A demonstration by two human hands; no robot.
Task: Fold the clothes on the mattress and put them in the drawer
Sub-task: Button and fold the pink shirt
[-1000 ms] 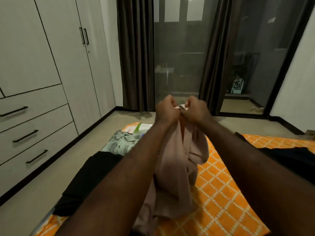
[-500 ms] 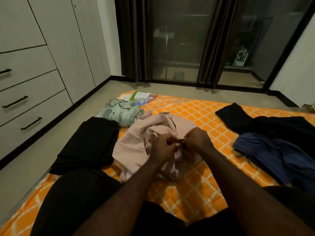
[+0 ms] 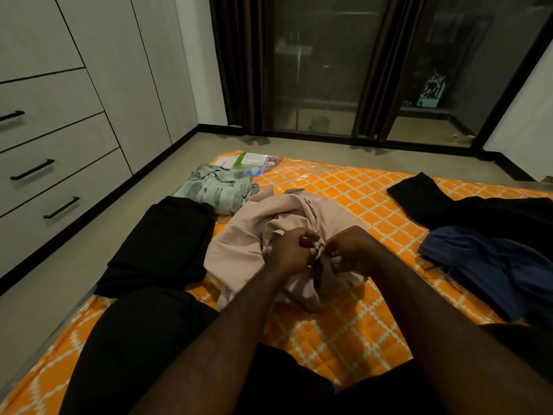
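The pink shirt [image 3: 245,235] lies bunched on the orange mattress [image 3: 344,333], right under my fingers [image 3: 303,235]. My left hand [image 3: 290,253] and right hand [image 3: 350,250] meet over it, forearms stretched forward, each pinching a small fold of its cloth. Just left of my fingers lies a folded black garment [image 3: 167,244], with a green patterned shirt [image 3: 218,190] beyond it. To the right lie a navy garment [image 3: 484,265] and a black garment [image 3: 449,205]. The drawers [image 3: 59,175] stand far left.

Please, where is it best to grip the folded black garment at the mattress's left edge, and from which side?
Probably under its left long edge, coming from the floor side. The folded black garment lies flat, and that edge sits free at the mattress rim; the pink shirt crowds its right side. Lifting from below should keep the folds.
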